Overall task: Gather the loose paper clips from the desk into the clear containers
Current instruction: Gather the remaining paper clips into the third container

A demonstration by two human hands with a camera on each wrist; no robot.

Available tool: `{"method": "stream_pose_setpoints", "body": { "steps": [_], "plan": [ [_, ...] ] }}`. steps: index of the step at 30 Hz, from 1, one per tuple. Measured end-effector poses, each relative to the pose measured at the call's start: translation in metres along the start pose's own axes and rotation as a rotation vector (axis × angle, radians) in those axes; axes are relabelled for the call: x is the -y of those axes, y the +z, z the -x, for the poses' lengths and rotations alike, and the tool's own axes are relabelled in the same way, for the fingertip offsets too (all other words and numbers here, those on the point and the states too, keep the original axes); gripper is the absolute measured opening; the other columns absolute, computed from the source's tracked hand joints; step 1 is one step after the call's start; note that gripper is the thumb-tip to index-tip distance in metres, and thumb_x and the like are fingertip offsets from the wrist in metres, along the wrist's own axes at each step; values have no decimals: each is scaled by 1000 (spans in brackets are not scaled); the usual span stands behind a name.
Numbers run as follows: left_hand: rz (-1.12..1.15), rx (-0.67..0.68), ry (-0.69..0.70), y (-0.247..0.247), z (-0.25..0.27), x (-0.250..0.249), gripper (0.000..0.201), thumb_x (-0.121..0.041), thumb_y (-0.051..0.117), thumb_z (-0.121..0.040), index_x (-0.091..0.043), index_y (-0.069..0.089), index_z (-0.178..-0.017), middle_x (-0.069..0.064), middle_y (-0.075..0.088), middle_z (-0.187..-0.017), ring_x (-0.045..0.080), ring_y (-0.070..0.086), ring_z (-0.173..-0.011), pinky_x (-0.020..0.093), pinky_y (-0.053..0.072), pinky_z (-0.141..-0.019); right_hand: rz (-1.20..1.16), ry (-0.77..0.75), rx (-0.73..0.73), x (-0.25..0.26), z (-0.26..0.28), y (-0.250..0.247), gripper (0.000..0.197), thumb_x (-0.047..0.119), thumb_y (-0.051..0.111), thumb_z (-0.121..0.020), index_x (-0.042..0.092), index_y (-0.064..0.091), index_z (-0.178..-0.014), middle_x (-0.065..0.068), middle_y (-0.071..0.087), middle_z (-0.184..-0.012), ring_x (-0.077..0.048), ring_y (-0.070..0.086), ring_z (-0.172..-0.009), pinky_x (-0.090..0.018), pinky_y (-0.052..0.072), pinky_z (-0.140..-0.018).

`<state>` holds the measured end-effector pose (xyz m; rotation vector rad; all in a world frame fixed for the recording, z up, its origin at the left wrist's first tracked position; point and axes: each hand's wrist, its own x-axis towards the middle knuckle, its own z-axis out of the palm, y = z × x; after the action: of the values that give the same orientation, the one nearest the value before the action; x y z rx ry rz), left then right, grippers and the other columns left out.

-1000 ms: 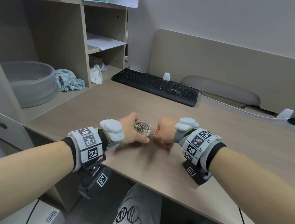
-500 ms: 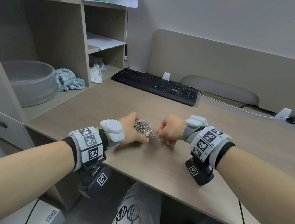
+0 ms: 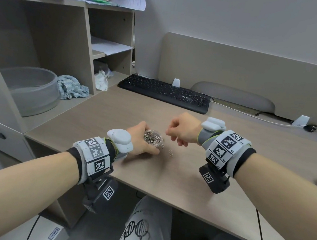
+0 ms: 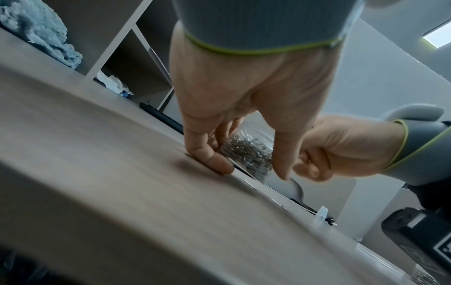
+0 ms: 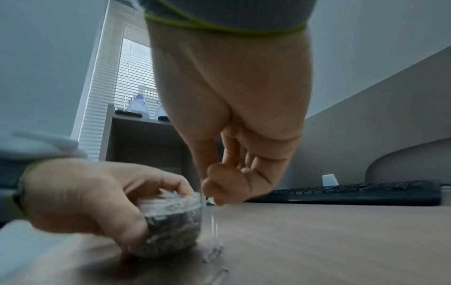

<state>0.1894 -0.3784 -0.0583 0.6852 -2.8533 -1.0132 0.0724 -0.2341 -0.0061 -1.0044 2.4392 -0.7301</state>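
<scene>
Clear round plastic container [image 3: 152, 138], heaped with silvery wire paper clips, sits on the wood-grain bench [image 3: 196, 175], gripped by the left hand [image 3: 141, 140]. Two loose clips [image 3: 170, 153] lie just beside it. The right hand [image 3: 182, 129] hovers, fingertips pinched on a clip. Black keyboard [image 3: 164, 93] behind.

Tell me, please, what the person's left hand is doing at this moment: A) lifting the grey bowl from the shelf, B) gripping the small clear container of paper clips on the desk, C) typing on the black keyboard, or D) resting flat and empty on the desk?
B: the left hand curls its fingers and thumb round the clear container, which stands on the desk full of paper clips.
</scene>
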Motion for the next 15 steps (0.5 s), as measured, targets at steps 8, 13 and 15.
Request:
{"method": "stream_pose_setpoints", "body": {
  "steps": [8,13,15],
  "plan": [
    [-17,1,-22,-5,2,1,87,-65,75,-42,-22,47,-112,0,67,-102,24,65,-94,44,52,-89,207,187,207,-10,-1,22,11,1,59,-83,-1,63,-73,-15,64,-64,-18,54,-36,-23,48,-38],
    [0,5,-25,-6,1,6,81,-62,79,-48,-22,47,-111,0,67,-101,24,65,-93,44,52,-88,186,193,182,-10,-10,19,10,-1,58,-84,0,64,-75,-12,62,-61,-13,52,-31,-21,46,-36],
    [14,7,-23,-6,-1,7,79,-60,81,-50,-22,47,-111,0,67,-100,24,66,-92,45,53,-88,193,193,148,-14,-12,13,8,-1,58,-83,1,65,-80,-11,64,-61,-14,54,-34,-22,48,-38]
  ]
}}
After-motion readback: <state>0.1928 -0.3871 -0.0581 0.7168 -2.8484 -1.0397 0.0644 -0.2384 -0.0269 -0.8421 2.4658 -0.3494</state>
